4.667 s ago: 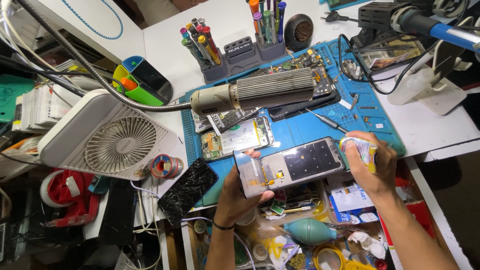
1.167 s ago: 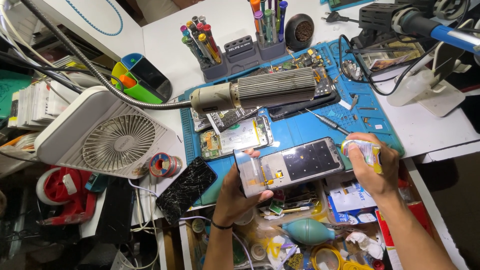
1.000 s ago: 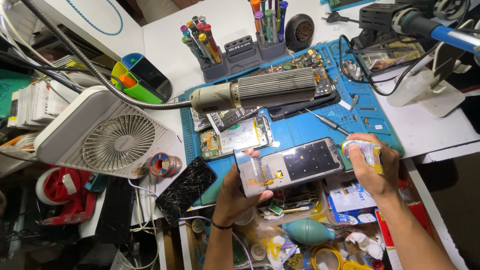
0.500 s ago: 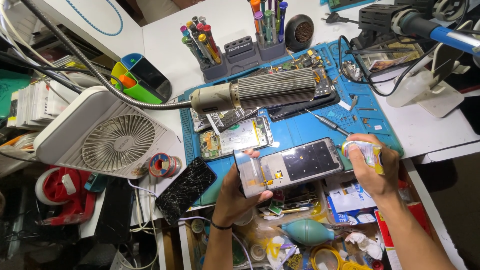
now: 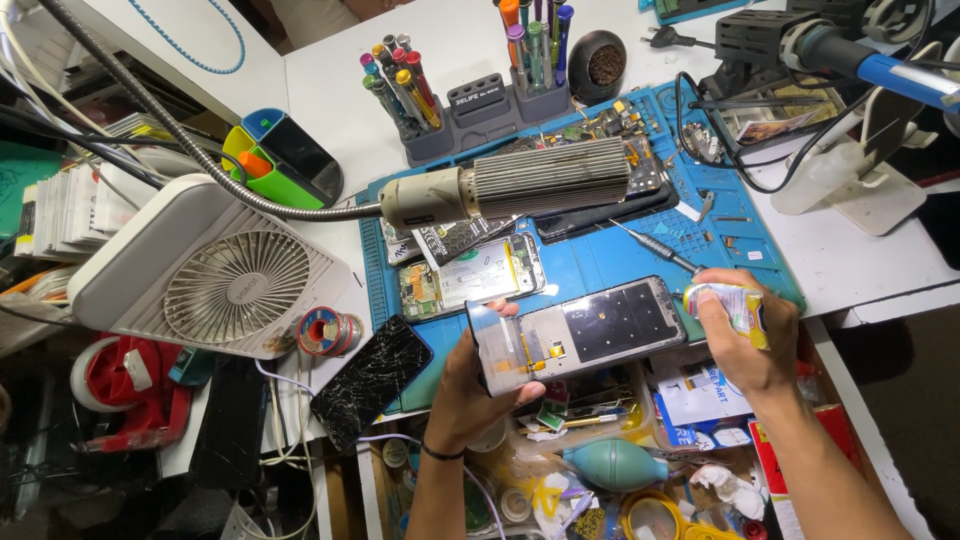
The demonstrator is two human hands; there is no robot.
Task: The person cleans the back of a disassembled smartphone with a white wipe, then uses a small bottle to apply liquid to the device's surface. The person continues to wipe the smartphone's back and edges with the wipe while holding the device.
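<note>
Left hand is gripping the phone frame by its left end, thumb on top, fingers curled underneath, holding it level above the front edge of the blue mat and over the open drawer. Right hand is closed around a small squeezed tube, its nozzle end sitting right at the frame's right edge, touching or nearly so; too small to tell which.

Risks, judging from this pose: the frame is being held at one end only, so pressure from the tube side is likely tipping or twisting it, and a slip would be dropping it into the cluttered drawer. Squeezing too hard is likely putting too much paste on the edge, spreading onto the dark panel or the yellow flex strip. The lamp head on its bendy neck is hanging above the mat, near the work; lifting the frame could be knocking it. The screwdriver is lying on the mat just behind the right hand, easy to nudge.

Pose: both forearms are coming up from the bottom edge, left wrist bent back with a dark band on it, right wrist angled inward toward the frame. An opened phone is lying on the mat behind the frame, a cracked screen to its left, near a white fan.
</note>
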